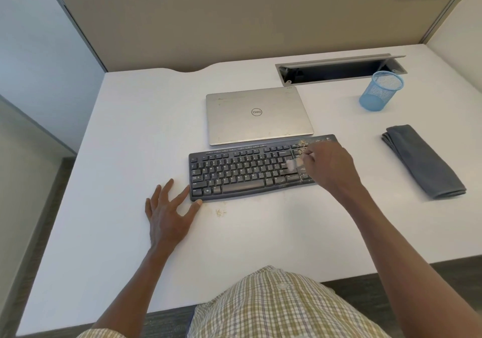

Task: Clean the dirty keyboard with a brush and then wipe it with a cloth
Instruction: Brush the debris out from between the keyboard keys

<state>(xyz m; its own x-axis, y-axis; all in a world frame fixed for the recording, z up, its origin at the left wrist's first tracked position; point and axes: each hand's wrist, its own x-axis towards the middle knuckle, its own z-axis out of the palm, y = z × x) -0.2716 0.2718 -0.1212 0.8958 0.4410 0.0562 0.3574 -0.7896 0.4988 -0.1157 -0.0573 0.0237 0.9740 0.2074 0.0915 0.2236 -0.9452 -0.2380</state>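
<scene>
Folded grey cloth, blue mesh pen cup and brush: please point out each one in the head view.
Folded grey cloth (423, 161): head view, middle of its top face.
Blue mesh pen cup (381, 91): head view, outer mesh wall.
Brush (292, 163): head view, blurred pale bristle end over the keys.

laptop (258, 114) behind keyboard (250, 170) | cloth (423, 161) right | cup (381, 90) behind cloth
</scene>
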